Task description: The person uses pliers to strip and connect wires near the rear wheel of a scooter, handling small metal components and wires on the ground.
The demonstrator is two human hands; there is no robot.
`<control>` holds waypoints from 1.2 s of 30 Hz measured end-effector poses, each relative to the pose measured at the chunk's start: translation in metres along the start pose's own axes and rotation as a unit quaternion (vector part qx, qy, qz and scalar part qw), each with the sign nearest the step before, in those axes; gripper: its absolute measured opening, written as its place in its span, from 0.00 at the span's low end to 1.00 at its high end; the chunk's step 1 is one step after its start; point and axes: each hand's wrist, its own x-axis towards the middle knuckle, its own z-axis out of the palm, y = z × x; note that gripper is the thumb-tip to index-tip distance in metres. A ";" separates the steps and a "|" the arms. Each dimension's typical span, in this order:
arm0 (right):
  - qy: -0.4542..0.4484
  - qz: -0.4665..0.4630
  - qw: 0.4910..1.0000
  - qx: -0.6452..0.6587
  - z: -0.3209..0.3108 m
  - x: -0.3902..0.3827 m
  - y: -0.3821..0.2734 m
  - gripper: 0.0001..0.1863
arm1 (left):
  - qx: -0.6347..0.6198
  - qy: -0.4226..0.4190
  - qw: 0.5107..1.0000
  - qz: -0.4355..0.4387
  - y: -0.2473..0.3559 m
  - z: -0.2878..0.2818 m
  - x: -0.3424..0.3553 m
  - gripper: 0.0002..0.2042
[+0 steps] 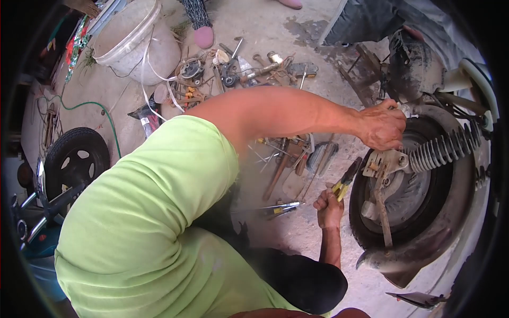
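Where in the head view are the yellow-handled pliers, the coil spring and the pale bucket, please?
Yellow-handled pliers (342, 188): head view, on the yellow handle.
Coil spring (444, 149): head view, on the middle coils.
Pale bucket (163, 54): head view, on the outer wall.

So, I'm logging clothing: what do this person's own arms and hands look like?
The left arm has a short, light-green sleeve and is bare below it. The left hand and right hand wear no gloves, and no watch or bracelet shows. The right forearm is bare too; its sleeve, if any, is out of sight.
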 end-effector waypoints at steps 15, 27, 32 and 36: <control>0.038 -0.060 0.989 -0.127 -0.033 -0.046 0.014 0.13 | -0.015 -0.067 0.997 -0.034 0.003 -0.016 -0.007 0.14; -0.031 0.042 0.998 0.028 -0.010 -0.041 -0.006 0.15 | -0.023 -0.068 0.997 -0.010 -0.002 -0.008 -0.001 0.16; -0.045 0.089 0.995 0.025 -0.005 -0.049 -0.025 0.14 | 0.005 -0.051 0.999 0.004 -0.002 -0.006 0.001 0.14; -0.002 0.056 0.998 0.004 -0.001 -0.039 -0.015 0.14 | -0.045 -0.139 0.989 -0.001 -0.004 -0.020 0.009 0.14</control>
